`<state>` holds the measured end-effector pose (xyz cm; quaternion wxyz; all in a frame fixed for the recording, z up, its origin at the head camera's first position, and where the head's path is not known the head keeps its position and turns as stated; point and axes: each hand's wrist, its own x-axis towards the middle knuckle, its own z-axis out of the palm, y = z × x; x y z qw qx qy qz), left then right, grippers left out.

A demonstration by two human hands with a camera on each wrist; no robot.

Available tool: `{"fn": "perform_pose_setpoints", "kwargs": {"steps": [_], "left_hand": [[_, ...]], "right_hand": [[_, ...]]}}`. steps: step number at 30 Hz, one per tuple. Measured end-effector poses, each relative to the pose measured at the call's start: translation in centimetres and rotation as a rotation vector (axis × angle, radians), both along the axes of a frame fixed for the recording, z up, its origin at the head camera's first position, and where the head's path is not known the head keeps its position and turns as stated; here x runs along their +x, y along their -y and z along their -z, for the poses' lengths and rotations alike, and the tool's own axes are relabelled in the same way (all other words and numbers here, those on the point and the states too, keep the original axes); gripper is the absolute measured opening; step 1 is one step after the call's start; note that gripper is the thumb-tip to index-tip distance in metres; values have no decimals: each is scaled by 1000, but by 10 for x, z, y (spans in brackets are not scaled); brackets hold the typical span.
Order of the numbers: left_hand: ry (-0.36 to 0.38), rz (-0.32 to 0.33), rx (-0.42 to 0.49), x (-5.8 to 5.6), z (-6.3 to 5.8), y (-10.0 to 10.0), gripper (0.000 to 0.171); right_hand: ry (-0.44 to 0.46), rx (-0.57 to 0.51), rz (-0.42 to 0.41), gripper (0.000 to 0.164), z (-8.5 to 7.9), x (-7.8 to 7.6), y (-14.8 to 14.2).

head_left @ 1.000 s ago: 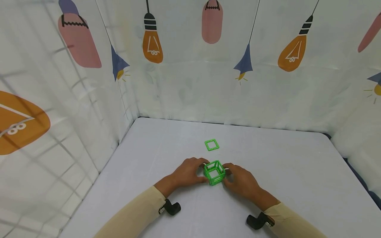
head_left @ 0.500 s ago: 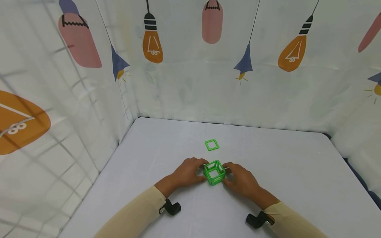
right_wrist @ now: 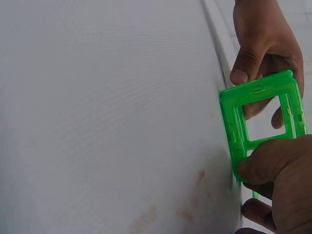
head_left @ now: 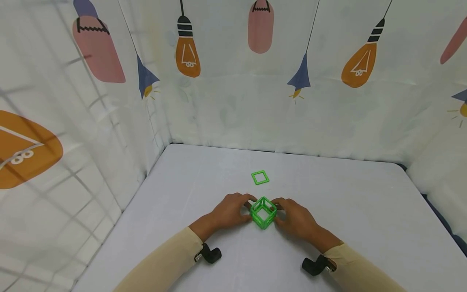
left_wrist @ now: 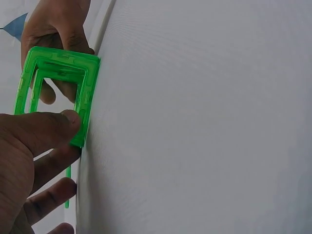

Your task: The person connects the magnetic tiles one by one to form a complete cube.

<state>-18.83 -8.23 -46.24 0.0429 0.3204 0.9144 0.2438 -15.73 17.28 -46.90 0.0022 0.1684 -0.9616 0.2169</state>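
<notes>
An open-sided cube built of green magnetic tile frames [head_left: 263,224] sits on the white table between my two hands. My left hand [head_left: 229,210] holds its left side, the thumb on the near part and the fingers beyond. On the opposite side my right hand [head_left: 298,219] pinches it the same way. In the left wrist view the left thumb [left_wrist: 58,127] lies across a corner of the cube [left_wrist: 63,54]. The right wrist view has the right thumb [right_wrist: 265,163] against a lower corner of the cube [right_wrist: 256,89]. Some fingers are partly hidden behind the frames.
A single flat green square tile [head_left: 262,183] lies on the table just beyond the cube. White curtains [head_left: 233,109] printed with lamps and bulbs enclose the table [head_left: 204,166] at the back and sides. Reddish smudges [right_wrist: 192,204] mark the cloth near the right hand.
The cube has turned a little between the hands, so a corner now points toward me. My right hand has shifted slightly; the left has hardly moved. The flat tile stays in place.
</notes>
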Motion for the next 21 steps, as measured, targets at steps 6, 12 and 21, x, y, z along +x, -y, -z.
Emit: {"fn": "perform_pose_setpoints", "kwargs": {"steps": [6, 12, 21], "left_hand": [[-8, 21, 11, 0, 0, 1, 55], [-1, 27, -2, -1, 0, 1, 66], [-10, 53, -45, -4, 0, 0, 77]], "right_hand": [[12, -4, -27, 47, -2, -3, -1], [21, 7, -40, 44, -1, -7, -2], [16, 10, -73, 40, -1, -15, -3]]}}
